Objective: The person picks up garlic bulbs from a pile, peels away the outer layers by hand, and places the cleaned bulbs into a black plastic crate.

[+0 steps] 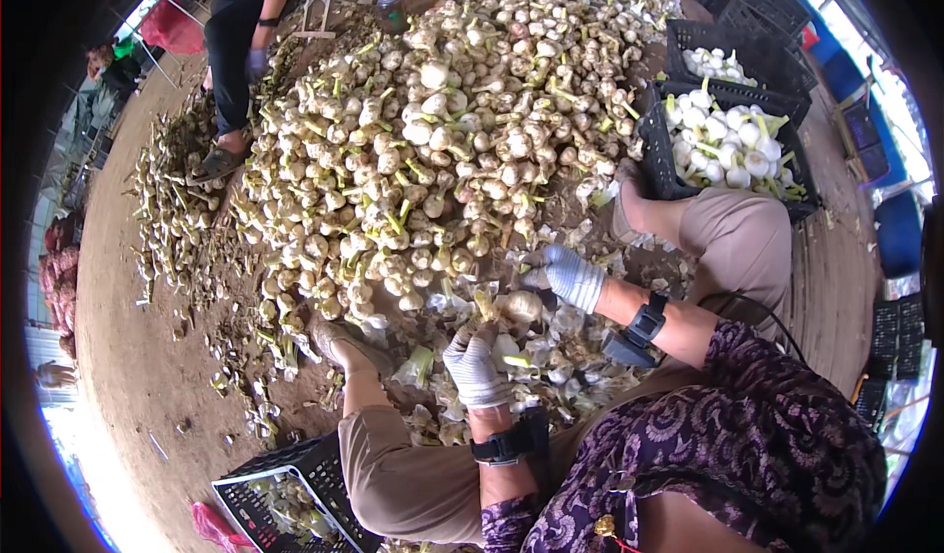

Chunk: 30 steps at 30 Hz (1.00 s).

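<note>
Both my hands wear white-and-grey striped gloves with darker fingertips. My left hand [476, 366] is closed, its fingertips pinching the stem end of a garlic bulb [521, 306]. The bulb is pale and round, and its cut yellowish stem points left. Just above and to the right of it, my right hand [568, 276] has its fingers bent together toward the bulb. Whatever those fingers hold is too small to make out. Below the bulb, loose white skins and pieces of green stem [516, 361] litter the ground between my legs.
A large heap of garlic [433, 150] spreads ahead of my feet. On the right stand black crates, the nearer crate [664, 165] filled with cleaned white bulbs. Another black crate [334, 474] holding scraps sits at lower left. A co-worker's leg [232, 71] is at upper left, near a jar [391, 12].
</note>
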Each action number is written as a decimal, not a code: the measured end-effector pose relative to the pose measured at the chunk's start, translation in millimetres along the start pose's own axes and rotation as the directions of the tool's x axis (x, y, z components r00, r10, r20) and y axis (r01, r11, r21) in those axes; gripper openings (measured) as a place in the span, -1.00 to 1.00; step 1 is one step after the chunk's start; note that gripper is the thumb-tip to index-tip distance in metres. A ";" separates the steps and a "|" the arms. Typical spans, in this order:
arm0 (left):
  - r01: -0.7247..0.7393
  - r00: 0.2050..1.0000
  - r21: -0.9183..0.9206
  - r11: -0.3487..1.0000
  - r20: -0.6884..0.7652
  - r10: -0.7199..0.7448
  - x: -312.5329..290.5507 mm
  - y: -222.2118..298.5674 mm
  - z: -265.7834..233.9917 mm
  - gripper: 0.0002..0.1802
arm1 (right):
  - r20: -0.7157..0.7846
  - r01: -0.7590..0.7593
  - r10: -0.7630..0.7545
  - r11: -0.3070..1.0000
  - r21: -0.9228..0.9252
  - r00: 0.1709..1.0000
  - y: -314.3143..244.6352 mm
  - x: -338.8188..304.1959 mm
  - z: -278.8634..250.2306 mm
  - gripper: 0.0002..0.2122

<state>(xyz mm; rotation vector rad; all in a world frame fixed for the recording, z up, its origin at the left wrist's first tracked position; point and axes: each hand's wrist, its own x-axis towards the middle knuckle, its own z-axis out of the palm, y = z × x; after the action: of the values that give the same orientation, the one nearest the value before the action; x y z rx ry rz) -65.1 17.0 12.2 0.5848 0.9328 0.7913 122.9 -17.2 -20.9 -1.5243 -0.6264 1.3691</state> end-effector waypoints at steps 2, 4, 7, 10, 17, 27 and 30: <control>-0.027 0.997 0.128 0.991 0.082 0.017 -8.8 8.6 8.9 -0.91 | -0.065 -0.006 0.003 0.999 -0.049 0.998 1.8 5.7 1.9 -0.83; -0.164 0.959 0.374 0.913 0.279 0.058 -10.7 4.7 10.2 -0.95 | -0.184 -0.101 0.094 0.994 -0.030 0.978 -1.6 3.8 2.4 -0.84; -0.399 0.809 0.573 0.715 0.588 -0.020 -9.8 -21.3 6.8 -0.89 | -0.211 -0.064 0.136 0.947 0.315 0.968 7.1 12.3 -6.0 -0.84; -0.352 0.833 0.936 0.023 0.325 -0.447 9.3 -42.4 -8.9 -0.70 | -0.218 -0.008 0.149 0.841 0.541 0.965 4.1 19.2 -18.9 -0.85; -0.096 0.982 0.901 0.424 0.155 -0.108 24.2 -40.4 -21.2 -0.74 | -0.115 0.278 -0.294 0.950 -0.140 0.949 -34.9 -20.7 -5.7 -0.83; 0.116 0.993 0.180 0.977 -0.058 -0.108 17.8 -16.4 16.4 -0.65 | 0.263 0.683 -0.714 0.393 -0.616 0.648 -38.5 -35.1 7.6 -0.76; 0.150 0.988 0.193 0.970 -0.058 -0.141 24.9 -22.8 6.4 -0.77 | 0.358 0.693 -0.728 0.218 -0.687 0.585 -35.1 -34.0 9.9 -0.75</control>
<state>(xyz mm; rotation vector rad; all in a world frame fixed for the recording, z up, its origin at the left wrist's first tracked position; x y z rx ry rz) -42.9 23.0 -13.3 0.6643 1.0900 0.5858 113.1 -28.9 26.5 -1.5089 -1.8378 0.2494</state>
